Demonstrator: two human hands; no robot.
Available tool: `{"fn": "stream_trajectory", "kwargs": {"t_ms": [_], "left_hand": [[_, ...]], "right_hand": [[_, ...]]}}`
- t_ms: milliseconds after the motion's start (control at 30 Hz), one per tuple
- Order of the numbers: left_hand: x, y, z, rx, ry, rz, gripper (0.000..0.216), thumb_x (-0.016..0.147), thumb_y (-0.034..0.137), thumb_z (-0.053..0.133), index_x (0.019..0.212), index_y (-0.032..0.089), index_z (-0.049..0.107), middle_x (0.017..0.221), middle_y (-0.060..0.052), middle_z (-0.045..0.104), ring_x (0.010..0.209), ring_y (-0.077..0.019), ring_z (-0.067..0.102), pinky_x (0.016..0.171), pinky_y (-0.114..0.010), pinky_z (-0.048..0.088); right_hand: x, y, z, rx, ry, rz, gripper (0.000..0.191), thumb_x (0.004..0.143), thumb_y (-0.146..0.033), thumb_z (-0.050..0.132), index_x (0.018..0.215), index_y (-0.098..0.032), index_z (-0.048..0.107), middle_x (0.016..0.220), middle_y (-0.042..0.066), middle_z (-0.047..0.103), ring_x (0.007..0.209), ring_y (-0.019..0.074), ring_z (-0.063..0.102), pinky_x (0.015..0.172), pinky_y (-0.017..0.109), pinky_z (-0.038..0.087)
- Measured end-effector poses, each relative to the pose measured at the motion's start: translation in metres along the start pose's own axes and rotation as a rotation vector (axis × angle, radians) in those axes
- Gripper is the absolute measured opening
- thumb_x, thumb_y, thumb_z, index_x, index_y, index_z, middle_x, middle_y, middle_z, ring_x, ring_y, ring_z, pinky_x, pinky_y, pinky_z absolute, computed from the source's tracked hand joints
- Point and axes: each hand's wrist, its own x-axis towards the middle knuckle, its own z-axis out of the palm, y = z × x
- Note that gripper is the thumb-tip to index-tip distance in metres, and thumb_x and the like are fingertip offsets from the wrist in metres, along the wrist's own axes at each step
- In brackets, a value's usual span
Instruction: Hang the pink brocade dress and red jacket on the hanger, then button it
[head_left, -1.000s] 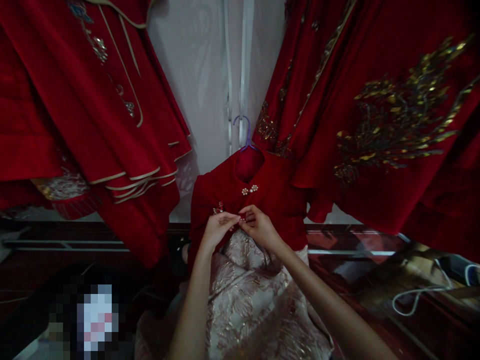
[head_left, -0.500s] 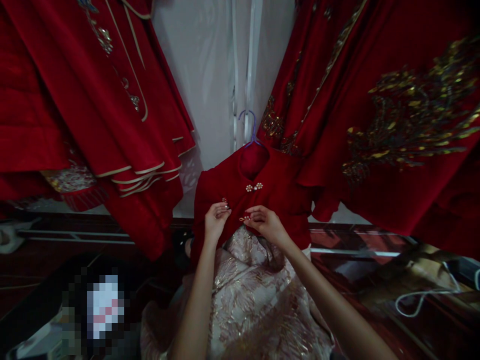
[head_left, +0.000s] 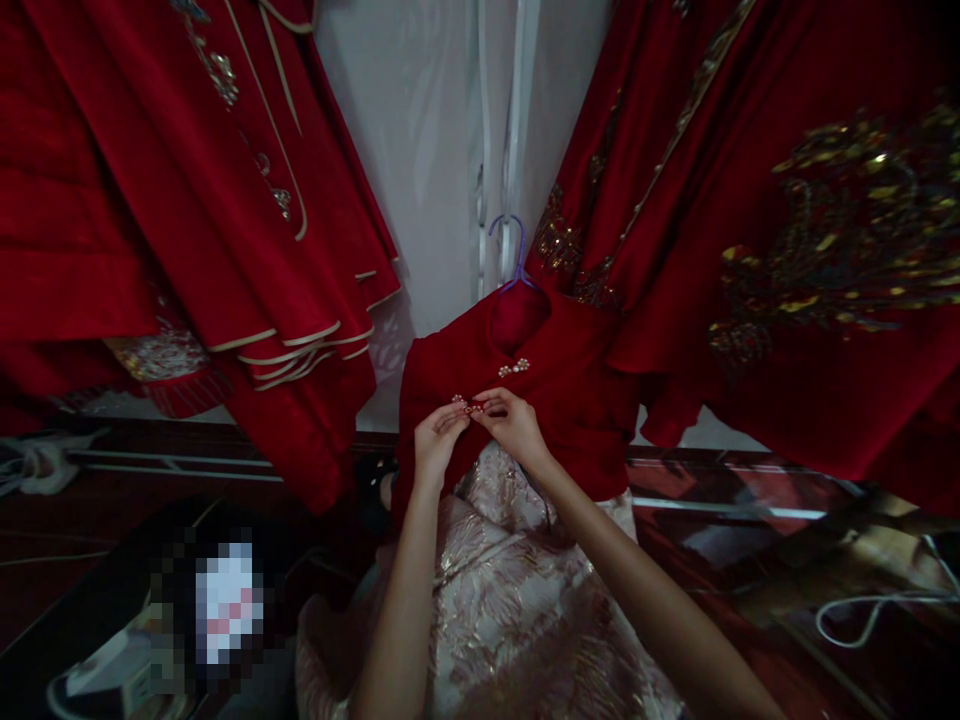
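Note:
A red jacket top hangs on a purple hanger in front of me, above a pale patterned skirt. Near its neckline an upper beaded frog button is fastened. Just below, a second beaded frog button has its left half pinched in the fingers of my left hand. My right hand pinches the other half, which ends in a small loop. Both sets of fingertips are close together at the front opening; whether loop and knob are joined I cannot tell.
Red garments with pale piping hang on the left. Another red garment with gold sequin embroidery hangs on the right. Behind stands a pale wall with a metal upright. A white cable lies low at the right.
My right hand has moved left and slightly up, carrying its looped half to the half in my left hand. The gap between the hands has closed. The view has shifted slightly.

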Motion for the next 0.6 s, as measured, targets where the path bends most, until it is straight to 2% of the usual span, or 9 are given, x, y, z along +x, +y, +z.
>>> {"fn": "stream_trajectory", "kwargs": {"t_ms": [133,267,467,600], "left_hand": [[0.0005,-0.0011,-0.0003,0.029,0.017,0.008,0.029,0.061,0.023,0.072,0.088,0.011,0.069,0.088,-0.008,0.072,0.083,-0.0152,0.066,0.088,-0.033,0.05],[0.0019,-0.0074,-0.0006,0.05,0.037,0.053,0.026,0.064,0.023,0.07,0.087,0.012,0.069,0.09,-0.008,0.072,0.084,-0.015,0.066,0.088,-0.032,0.05],[0.0008,-0.0058,-0.0016,0.107,-0.001,0.066,0.024,0.065,0.026,0.07,0.084,0.011,0.068,0.088,-0.008,0.071,0.082,-0.0155,0.066,0.087,-0.033,0.05],[0.0031,-0.0045,-0.0043,0.123,-0.08,0.103,0.024,0.069,0.028,0.066,0.087,0.013,0.065,0.09,-0.008,0.07,0.085,-0.0148,0.065,0.087,-0.031,0.048]], "right_hand": [[-0.0027,-0.0013,0.0027,-0.024,0.032,-0.055,0.02,0.073,-0.021,0.06,0.092,-0.019,0.062,0.084,0.003,0.066,0.073,0.0124,0.062,0.068,0.025,0.053],[-0.0044,-0.0039,-0.0001,-0.035,-0.005,-0.081,0.018,0.074,-0.021,0.059,0.091,-0.019,0.063,0.084,0.003,0.067,0.073,0.0129,0.063,0.069,0.026,0.053],[-0.0046,-0.0066,-0.0002,-0.063,0.002,-0.086,0.017,0.076,-0.022,0.058,0.093,-0.02,0.063,0.086,0.004,0.067,0.077,0.0135,0.063,0.071,0.027,0.054],[-0.0024,-0.0047,-0.0029,-0.019,-0.007,-0.097,0.018,0.08,-0.026,0.055,0.097,-0.02,0.061,0.089,0.004,0.066,0.079,0.0135,0.064,0.07,0.026,0.054]]}}
